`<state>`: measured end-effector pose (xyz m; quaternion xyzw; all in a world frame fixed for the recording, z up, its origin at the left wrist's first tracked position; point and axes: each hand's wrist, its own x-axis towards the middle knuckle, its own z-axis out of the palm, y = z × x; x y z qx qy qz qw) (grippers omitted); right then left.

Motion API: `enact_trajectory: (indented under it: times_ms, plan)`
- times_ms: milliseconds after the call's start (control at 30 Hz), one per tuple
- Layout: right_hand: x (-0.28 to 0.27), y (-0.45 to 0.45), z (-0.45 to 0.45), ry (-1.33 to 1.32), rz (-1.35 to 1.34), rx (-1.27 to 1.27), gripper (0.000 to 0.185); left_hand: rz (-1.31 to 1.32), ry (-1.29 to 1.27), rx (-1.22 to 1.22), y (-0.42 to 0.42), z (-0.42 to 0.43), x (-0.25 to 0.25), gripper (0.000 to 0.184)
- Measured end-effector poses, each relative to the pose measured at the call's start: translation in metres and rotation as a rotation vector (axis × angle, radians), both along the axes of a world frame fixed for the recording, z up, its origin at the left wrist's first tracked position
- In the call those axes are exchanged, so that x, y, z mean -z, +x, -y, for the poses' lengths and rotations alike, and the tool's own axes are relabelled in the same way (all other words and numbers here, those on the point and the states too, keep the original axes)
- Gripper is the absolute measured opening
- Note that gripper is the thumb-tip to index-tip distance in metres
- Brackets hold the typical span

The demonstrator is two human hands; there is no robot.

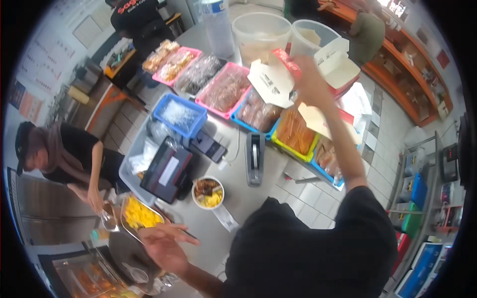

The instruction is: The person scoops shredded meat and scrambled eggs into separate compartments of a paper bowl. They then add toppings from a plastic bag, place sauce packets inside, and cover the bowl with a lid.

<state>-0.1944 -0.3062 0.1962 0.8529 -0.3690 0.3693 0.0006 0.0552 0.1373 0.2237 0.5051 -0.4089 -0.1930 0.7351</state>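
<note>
My right hand (310, 79) reaches to the far side of the table, blurred, its fingers at a cream-and-red folded takeaway box (272, 82) that tilts with its flaps open. More open takeaway boxes (338, 62) stand just beyond it. My left hand (166, 246) is open over the near left of the table, fingers stretched, beside a metal tray of yellow food (141, 212). A dark thin thing shows by its fingertips; I cannot tell what it is. Between my arms stands a paper bowl (207, 192) with brown and yellow food, and a paper slip (226, 218) lies against it.
Near the bowl are a tape dispenser (255, 159), a dark screen terminal (166, 171) and a phone (208, 146). Coloured baskets (223, 89) of packed food line the far edge, with clear tubs (262, 37) behind. A co-worker (74, 154) handles something at the left.
</note>
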Motion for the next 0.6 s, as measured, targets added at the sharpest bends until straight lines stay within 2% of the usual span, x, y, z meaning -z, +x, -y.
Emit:
enact_trajectory:
  times_ms: [67, 100, 133, 167, 300, 367, 400, 467, 500, 533, 567, 600]
  plan:
    - [-0.045, -0.023, 0.048, -0.100, -0.119, 0.204, 0.028, -0.121, 0.094, 0.102, 0.006, 0.010, 0.020, 0.040]
    - [-0.038, -0.040, 0.100, -0.109, -0.051, 0.234, 0.030, -0.104, 0.084, 0.090, 0.009, 0.012, 0.032, 0.040]
    - [-0.038, -0.051, 0.148, -0.241, -0.030, 0.146, 0.030, -0.165, 0.226, 0.024, 0.011, 0.010, 0.044, 0.040]
    - [-0.070, -0.042, 0.154, -0.054, -0.124, 0.272, 0.029, -0.226, 0.370, -0.040, 0.014, 0.008, 0.056, 0.041]
    - [-0.066, -0.042, 0.316, 0.000, -0.207, 0.169, 0.025, -0.348, 0.542, -0.159, 0.023, -0.014, 0.103, 0.045]
    - [-0.031, -0.036, 0.407, 0.140, -0.521, 0.283, 0.019, -0.358, 0.811, -0.368, 0.025, -0.037, 0.140, 0.035]
    - [-0.009, -0.039, 0.431, 0.122, -0.522, 0.288, 0.017, -0.369, 0.796, -0.400, 0.022, -0.050, 0.161, 0.035]
    - [0.072, -0.073, 0.457, -0.043, -0.298, 0.236, 0.014, -0.035, 1.323, -0.553, 0.005, -0.088, 0.199, 0.026]
    - [0.121, -0.088, 0.470, -0.247, -0.126, 0.209, 0.012, -0.096, 1.304, -0.672, -0.009, -0.112, 0.217, 0.026]
    - [0.114, -0.090, 0.465, 0.260, -0.304, 0.261, 0.016, -0.050, 1.282, -0.705, -0.025, -0.135, 0.238, 0.028]
    - [0.131, -0.088, 0.485, 0.306, -0.418, 0.244, 0.017, -0.008, 1.260, -0.757, -0.045, -0.149, 0.254, 0.031]
    - [0.146, -0.080, 0.506, 0.299, -0.501, 0.248, 0.018, -0.083, 1.224, -0.916, -0.067, -0.158, 0.265, 0.031]
